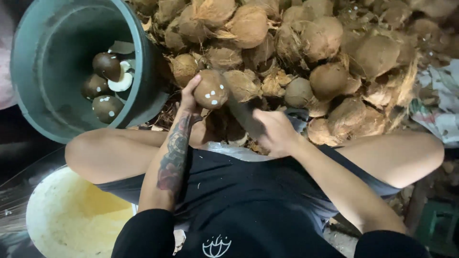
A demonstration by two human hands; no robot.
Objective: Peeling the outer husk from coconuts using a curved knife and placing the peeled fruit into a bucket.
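Note:
My left hand [189, 95] grips a brown husked coconut [210, 89] speckled with white chips, held up in front of my knees. My right hand [272, 131] is closed around the handle of a blade [241, 114], which is motion-blurred and points up toward the coconut. I sit with knees spread, and a sheet of clear plastic [229, 150] lies over my lap.
A large heap of husked coconuts [306, 43] fills the ground ahead. A grey-green bucket [43, 71] at upper left holds several split coconut pieces. A white basin [71, 215] of pale liquid sits at lower left. Crumpled paper [442, 105] lies at right.

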